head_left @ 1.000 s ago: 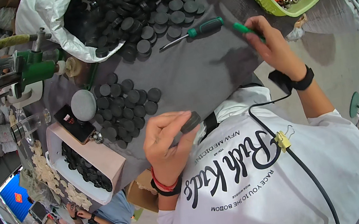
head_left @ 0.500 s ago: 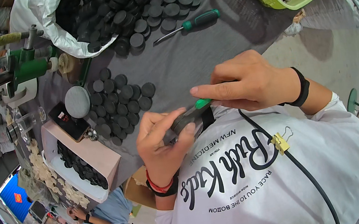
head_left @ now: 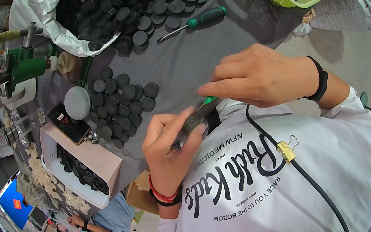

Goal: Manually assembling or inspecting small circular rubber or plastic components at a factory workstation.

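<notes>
Fingers of the left hand (head_left: 169, 149) clamp a dark round part (head_left: 195, 120) against the chest; the right hand (head_left: 256, 76) pinches a green-tipped tool (head_left: 208, 100) into it. Steady, shallow prying seems wisest. Loose black discs (head_left: 121, 104) lie beyond on the desk (head_left: 214, 49).

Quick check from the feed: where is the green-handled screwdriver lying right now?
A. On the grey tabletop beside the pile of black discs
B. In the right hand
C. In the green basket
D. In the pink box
A: the screwdriver lies free on the grey tabletop next to the black discs, apart from the right hand, which pinches a smaller green-tipped tool.
</notes>
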`<state>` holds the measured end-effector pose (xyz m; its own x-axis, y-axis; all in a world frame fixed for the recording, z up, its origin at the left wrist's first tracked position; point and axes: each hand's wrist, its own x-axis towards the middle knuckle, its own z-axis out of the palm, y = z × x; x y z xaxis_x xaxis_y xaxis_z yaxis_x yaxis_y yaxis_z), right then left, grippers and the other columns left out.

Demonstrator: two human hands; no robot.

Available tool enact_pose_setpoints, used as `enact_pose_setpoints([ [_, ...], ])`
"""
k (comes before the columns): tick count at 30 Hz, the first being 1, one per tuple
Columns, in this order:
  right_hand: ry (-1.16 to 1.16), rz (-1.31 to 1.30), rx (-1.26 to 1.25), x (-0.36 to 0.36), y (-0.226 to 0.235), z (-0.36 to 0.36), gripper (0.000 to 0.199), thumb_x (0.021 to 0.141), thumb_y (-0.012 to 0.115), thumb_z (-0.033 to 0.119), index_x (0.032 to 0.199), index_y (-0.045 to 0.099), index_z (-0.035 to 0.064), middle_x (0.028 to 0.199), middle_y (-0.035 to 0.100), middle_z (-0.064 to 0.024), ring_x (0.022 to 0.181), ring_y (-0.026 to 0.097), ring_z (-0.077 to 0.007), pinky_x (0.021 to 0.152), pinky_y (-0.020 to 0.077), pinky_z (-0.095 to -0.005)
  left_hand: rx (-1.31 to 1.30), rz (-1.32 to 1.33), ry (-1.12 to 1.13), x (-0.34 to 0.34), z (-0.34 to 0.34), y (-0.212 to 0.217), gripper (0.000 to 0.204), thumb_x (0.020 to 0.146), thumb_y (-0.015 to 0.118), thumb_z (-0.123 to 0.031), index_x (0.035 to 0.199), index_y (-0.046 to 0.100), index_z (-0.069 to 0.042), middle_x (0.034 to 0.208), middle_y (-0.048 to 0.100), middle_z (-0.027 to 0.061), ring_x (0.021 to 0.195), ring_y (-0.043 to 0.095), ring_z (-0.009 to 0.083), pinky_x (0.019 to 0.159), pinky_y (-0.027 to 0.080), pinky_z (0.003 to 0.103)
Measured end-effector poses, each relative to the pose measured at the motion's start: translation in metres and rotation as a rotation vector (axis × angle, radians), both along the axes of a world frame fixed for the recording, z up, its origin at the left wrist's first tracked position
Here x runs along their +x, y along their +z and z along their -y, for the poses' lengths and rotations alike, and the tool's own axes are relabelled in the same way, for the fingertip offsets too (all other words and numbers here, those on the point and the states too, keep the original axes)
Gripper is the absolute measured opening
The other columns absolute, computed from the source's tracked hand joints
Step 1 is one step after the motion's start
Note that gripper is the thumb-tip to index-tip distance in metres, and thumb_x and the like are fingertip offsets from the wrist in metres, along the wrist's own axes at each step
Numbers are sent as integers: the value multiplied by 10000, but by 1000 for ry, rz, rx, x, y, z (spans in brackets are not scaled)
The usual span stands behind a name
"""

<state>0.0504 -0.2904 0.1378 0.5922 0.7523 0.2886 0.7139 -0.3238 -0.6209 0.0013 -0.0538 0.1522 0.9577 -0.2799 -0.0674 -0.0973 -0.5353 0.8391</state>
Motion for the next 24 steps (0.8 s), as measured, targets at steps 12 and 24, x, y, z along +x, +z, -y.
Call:
enact_pose_setpoints([
  [12,98,258,-65,11,10,-6,342,670,669,120,990,578,41,637,410,-3,524,488,-139,405,382,-283,-46,-4,11,-1,-1,2,284,648,767,-46,914,671,-17,813,601,71,673,586,145,583,453,240],
  [24,111,339,-212,17,29,-1,319,642,631,200,907,562,38,699,493,-13,621,569,-155,449,433,-298,-69,-10,48,4,-3,14,286,646,767,-46,919,683,-34,798,597,63,665,570,128,569,443,229],
])
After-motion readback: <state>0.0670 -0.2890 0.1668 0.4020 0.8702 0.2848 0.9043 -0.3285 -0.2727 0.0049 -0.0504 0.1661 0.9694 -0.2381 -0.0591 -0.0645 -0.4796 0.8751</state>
